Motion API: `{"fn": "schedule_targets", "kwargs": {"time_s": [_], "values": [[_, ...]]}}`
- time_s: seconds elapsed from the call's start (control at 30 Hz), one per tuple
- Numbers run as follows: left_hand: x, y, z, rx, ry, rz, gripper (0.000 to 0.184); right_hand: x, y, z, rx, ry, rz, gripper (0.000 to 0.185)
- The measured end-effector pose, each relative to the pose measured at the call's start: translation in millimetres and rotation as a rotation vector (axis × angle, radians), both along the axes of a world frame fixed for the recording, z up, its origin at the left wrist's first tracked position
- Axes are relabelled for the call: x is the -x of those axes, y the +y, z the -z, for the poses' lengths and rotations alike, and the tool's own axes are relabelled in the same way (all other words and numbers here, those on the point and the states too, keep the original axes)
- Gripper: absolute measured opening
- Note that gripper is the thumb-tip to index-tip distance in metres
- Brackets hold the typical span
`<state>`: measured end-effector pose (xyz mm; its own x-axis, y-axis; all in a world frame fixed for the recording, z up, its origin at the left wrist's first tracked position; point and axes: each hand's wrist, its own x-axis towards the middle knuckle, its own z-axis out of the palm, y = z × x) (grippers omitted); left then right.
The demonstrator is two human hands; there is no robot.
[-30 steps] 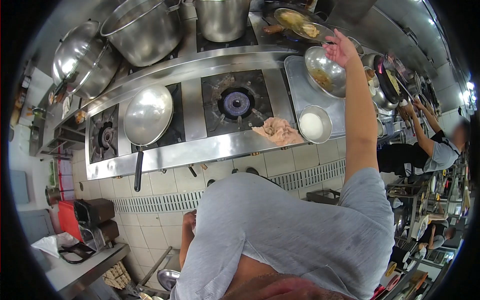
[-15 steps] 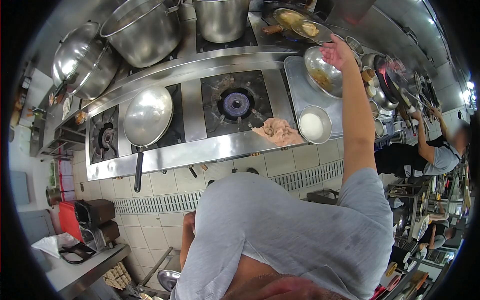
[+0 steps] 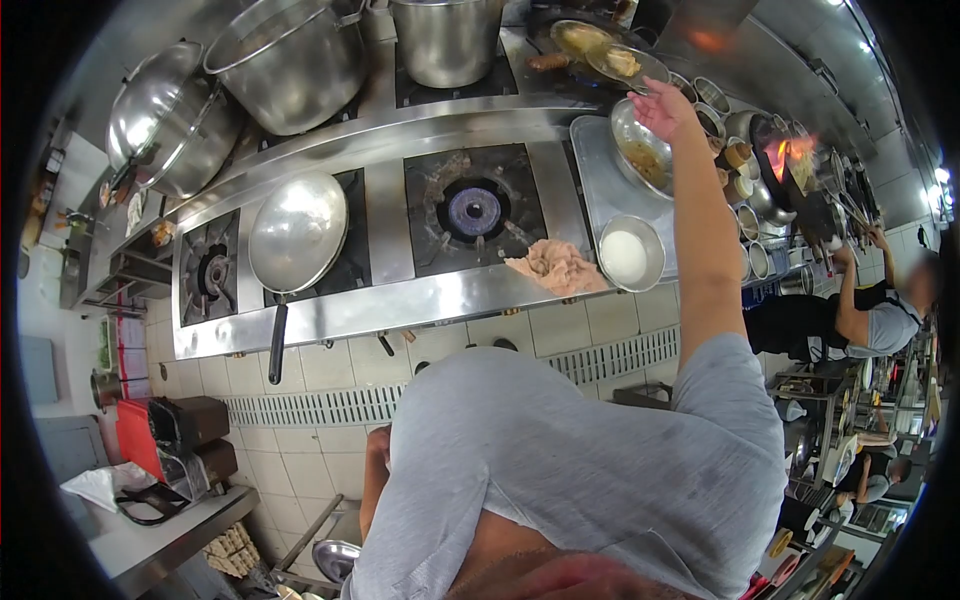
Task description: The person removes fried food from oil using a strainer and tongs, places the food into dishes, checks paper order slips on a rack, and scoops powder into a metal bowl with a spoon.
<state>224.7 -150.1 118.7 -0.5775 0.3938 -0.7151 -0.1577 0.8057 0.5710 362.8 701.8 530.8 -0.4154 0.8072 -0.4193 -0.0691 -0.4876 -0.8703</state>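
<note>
My right arm is stretched across the right side of the stove, and my right hand [image 3: 660,110] hangs above the edge of a steel bowl [image 3: 645,155] with some yellowish liquid in it. Its fingers are apart and nothing shows in them. Just beyond the fingertips is a round plate [image 3: 643,72] with a pale yellow piece of food; whether I touch its rim I cannot tell. A smaller bowl of white contents [image 3: 625,257] sits on the metal tray [image 3: 592,160], near a crumpled pinkish cloth [image 3: 556,268]. My left hand [image 3: 378,445] is low beside my body, its fingers mostly hidden.
A burner [image 3: 474,211] glows blue in the middle of the stove. A frying pan [image 3: 298,232] rests to its left, handle over the front edge. Large pots [image 3: 290,75] line the back. At right, a co-worker [image 3: 840,310] handles a pan with flames.
My right hand has shifted slightly left and down, with its fingers still apart. Flames have flared up at the co-worker's pan. My left hand has not visibly moved.
</note>
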Motion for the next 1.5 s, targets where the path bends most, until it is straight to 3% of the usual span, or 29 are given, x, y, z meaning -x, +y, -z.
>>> {"fn": "schedule_targets", "kwargs": {"time_s": [0.1, 0.13, 0.23, 0.43, 0.53, 0.6, 1.1, 1.4, 1.5], "values": [[0.2, 1.4, -2.4, -0.004, 0.004, 0.006, 0.031, 2.7, 1.4, -1.7, -0.104, 0.011, -0.01, 0.013], [-0.4, 2.4, -4.3, -0.008, 0.005, 0.005, 0.031, 3.1, 2.1, -1.9, -0.149, 0.001, -0.021, 0.013], [-1.0, 1.5, -5.6, -0.013, 0.006, 0.01, 0.031, 6.1, -8.6, -18.4, -0.109, 0.037, 0.07, 0.022], [-2.5, -0.5, -9.0, -0.026, 0.024, 0.033, 0.031, 12.0, 3.6, -4.8, -0.096, 0.192, 0.157, 0.021], [1.2, 8.7, -13.7, -0.041, 0.028, 0.029, 0.031, 19.0, -24.9, -28.8, -0.123, 0.109, 0.26, 0.021], [-1.5, 4.8, -11.4, -0.032, 0.022, 0.024, 0.031, 14.4, -25.4, -16.7, -0.099, 0.093, 0.27, 0.021], [4.5, 4.0, 8.7, 0.015, 0.012, 0.085, 0.031, 1.3, -16.4, -11.5, -0.096, 0.048, 0.148, 0.018], [12.5, -1.2, 38.2, 0.053, 0.024, 0.193, 0.031, -29.1, -46.0, 6.3, -0.108, -0.039, 0.108, 0.041], [16.8, -6.6, 59.8, 0.079, 0.058, 0.315, 0.031, -54.9, -78.0, 11.8, -0.129, 0.077, 0.011, 0.048]]}}
